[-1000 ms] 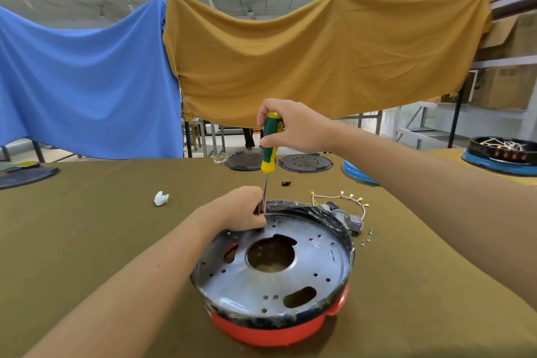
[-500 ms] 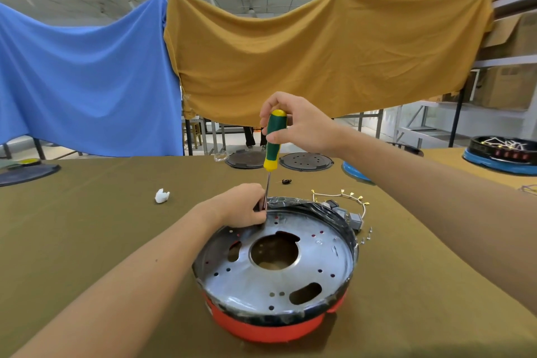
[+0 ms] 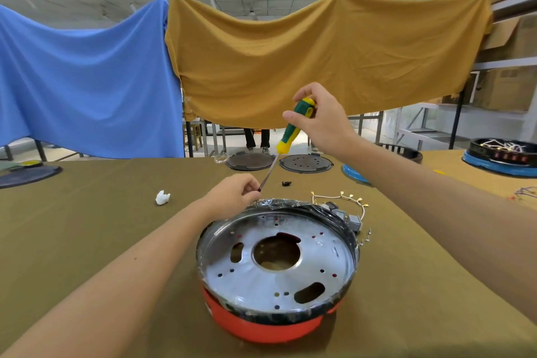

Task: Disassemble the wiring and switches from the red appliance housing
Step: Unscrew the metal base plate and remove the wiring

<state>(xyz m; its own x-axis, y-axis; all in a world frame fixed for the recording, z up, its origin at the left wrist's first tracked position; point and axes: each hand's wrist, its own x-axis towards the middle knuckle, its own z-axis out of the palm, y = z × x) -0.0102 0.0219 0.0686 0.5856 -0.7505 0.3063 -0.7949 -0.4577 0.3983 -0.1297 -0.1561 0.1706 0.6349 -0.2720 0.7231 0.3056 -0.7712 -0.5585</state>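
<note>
on the tabletop, the red appliance housing is set nearest the camera.
the screwdriver handle is loosely fingered by the right hand; its tip is pinched by the left hand at the far rim, likely for steadying.

The left hand hides the screwdriver tip.
</note>
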